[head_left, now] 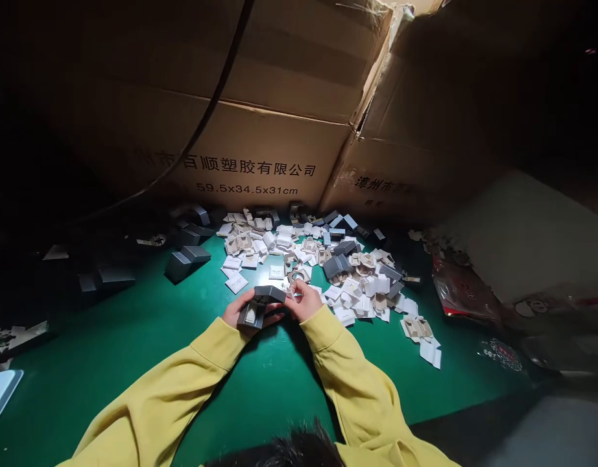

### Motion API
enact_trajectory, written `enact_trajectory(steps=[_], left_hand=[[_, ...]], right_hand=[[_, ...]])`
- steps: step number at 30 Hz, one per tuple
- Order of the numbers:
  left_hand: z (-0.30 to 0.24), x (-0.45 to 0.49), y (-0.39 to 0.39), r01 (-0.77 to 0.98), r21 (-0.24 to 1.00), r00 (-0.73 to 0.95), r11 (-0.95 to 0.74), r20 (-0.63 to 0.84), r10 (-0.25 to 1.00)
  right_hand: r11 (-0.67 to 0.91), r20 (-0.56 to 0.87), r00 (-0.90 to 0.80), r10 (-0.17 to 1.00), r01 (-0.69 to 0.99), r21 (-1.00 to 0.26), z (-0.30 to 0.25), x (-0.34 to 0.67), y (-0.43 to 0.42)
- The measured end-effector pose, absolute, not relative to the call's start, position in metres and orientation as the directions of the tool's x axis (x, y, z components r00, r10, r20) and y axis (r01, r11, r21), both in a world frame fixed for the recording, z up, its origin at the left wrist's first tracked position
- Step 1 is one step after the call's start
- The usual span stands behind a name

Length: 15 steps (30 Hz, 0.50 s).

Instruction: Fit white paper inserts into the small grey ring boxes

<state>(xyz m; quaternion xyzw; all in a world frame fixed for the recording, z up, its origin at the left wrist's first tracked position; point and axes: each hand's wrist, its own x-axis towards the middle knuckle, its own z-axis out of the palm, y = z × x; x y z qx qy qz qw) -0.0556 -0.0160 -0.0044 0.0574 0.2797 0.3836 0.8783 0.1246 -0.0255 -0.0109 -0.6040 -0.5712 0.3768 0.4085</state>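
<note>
1. The open dark-grey rectangular box (272, 294) is gripped by the left fingers (242, 301) above the green desk (250, 402).
2. The right fingers (299, 289) are curled at its right end; whether anything is pinched cannot be told.

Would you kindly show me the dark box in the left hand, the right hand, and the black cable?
Dark box (271, 294): head view, on its upper dark panel.
Right hand (305, 303): head view, on the middle of the hand.
Black cable (213, 102): head view, partway along its length.
</note>
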Motion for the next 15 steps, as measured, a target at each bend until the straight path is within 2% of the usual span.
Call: enact_trajectory(steps=[4,8,10,12,13,15], left_hand=[[-0.011,-0.055,-0.014,-0.641,0.332,0.564,0.692,-0.408,0.718],[-0.009,-0.057,-0.009,-0.690,0.262,0.524,0.675,-0.462,0.715],[-0.005,-0.058,-0.007,-0.739,0.217,0.481,0.638,-0.493,0.725],[-0.001,-0.059,-0.006,-0.784,0.197,0.436,0.588,-0.501,0.748],[0.000,-0.059,-0.006,-0.802,0.198,0.415,0.564,-0.496,0.763],[0.001,-0.059,-0.006,-0.810,0.207,0.391,0.548,-0.505,0.769]], right_hand=[[-0.071,-0.086,-0.033,0.996,0.328,-0.942,-0.003,0.122,-0.026],[0.025,0.010,-0.043,0.999,0.356,-0.934,0.015,0.128,-0.024],[0.092,0.127,0.058,0.990,0.414,-0.905,0.025,0.149,-0.028],[0.084,0.266,0.269,0.926,0.540,-0.838,0.032,0.183,-0.037],[0.024,0.342,0.394,0.853,0.625,-0.780,0.032,0.203,-0.044],[-0.215,0.428,0.581,0.692,0.732,-0.647,0.025,0.239,-0.059]])
